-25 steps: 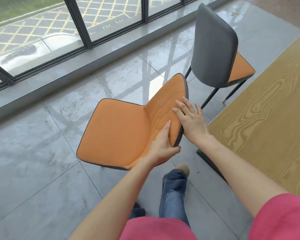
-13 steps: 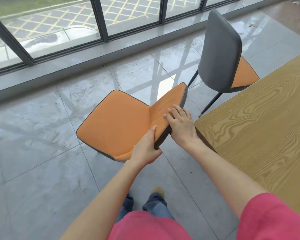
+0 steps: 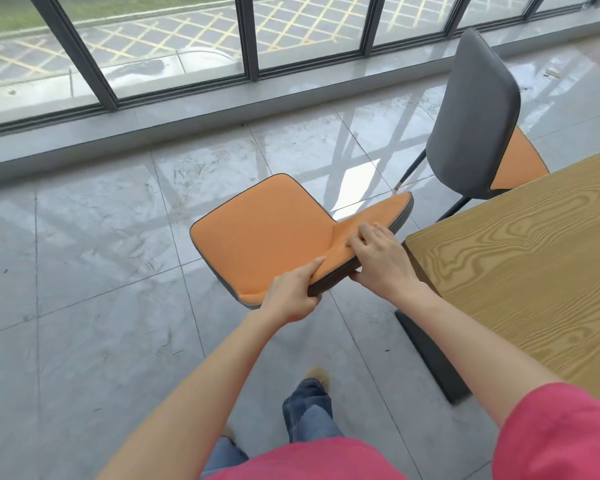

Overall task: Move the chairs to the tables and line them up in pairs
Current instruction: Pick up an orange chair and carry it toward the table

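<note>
An orange chair with a grey shell is in front of me, its seat pointing away towards the window and its backrest top near me. My left hand grips the near end of the backrest's top edge. My right hand grips the same edge further right, fingers over the orange padding. The chair's legs are hidden under the seat. A second chair, grey back towards me and orange seat, stands at the wooden table on the right, its seat partly under the table edge.
A long window wall with dark frames and a grey sill runs along the far side. The floor is glossy grey tile. The table's dark base sits on the floor at my right. My leg in jeans is below.
The held chair has swung, its seat now pointing more towards the window and its backrest closer to the table corner. My view has shifted right and I have stepped forward.
</note>
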The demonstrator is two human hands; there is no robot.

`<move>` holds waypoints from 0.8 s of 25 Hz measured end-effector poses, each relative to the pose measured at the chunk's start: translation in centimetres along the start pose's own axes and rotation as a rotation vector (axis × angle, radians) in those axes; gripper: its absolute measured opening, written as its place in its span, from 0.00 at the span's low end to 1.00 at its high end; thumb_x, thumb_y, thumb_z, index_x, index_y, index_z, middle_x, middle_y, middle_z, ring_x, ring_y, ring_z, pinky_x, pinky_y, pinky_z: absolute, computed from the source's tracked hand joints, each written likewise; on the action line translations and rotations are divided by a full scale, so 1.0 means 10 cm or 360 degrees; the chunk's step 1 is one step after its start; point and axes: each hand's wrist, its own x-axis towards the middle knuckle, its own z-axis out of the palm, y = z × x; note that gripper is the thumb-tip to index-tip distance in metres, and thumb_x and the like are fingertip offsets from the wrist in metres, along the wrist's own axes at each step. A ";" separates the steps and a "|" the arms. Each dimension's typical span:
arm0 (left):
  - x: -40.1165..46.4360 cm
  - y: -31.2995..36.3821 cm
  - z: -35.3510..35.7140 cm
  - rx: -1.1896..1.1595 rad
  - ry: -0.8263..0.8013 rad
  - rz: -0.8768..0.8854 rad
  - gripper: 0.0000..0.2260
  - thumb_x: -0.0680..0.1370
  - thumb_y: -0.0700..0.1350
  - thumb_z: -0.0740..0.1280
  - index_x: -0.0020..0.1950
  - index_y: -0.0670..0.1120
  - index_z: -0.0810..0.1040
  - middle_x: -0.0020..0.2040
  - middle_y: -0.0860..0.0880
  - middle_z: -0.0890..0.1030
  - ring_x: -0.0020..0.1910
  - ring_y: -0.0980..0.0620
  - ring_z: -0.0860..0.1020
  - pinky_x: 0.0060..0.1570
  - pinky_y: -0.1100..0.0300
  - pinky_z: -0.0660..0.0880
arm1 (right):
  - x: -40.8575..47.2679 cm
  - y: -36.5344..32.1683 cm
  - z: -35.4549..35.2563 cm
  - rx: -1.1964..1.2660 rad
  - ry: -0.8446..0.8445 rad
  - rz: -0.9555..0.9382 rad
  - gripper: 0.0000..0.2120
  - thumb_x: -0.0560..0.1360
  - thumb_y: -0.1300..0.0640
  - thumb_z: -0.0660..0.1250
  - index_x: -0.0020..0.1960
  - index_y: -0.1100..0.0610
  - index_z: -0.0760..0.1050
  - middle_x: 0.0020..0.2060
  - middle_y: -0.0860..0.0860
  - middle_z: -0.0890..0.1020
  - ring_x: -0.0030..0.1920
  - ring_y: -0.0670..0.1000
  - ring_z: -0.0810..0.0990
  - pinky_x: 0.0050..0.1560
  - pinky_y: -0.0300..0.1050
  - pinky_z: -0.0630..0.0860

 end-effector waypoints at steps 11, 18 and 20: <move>-1.28 -1.18 -0.46 0.0108 -0.0463 0.0249 0.30 0.75 0.43 0.66 0.74 0.57 0.59 0.65 0.51 0.77 0.62 0.47 0.75 0.58 0.57 0.71 | -0.70 -1.57 0.04 0.0061 0.0183 -0.0122 0.23 0.50 0.47 0.81 0.35 0.60 0.76 0.33 0.56 0.78 0.29 0.57 0.78 0.34 0.45 0.77; -2.00 -1.91 -0.77 0.0246 -0.0257 0.0110 0.26 0.74 0.39 0.64 0.71 0.54 0.66 0.65 0.53 0.76 0.63 0.49 0.74 0.57 0.58 0.70 | -0.77 -2.83 0.07 0.0100 0.0355 -0.0032 0.20 0.63 0.41 0.66 0.35 0.59 0.76 0.34 0.56 0.80 0.28 0.56 0.77 0.27 0.42 0.73; -2.12 -1.97 -0.76 0.0409 -0.0147 0.0124 0.26 0.74 0.44 0.66 0.72 0.51 0.64 0.69 0.52 0.73 0.67 0.50 0.71 0.62 0.58 0.67 | -0.77 -2.99 0.05 0.0122 0.0334 -0.0002 0.21 0.65 0.40 0.62 0.36 0.59 0.77 0.34 0.55 0.80 0.29 0.55 0.77 0.28 0.42 0.73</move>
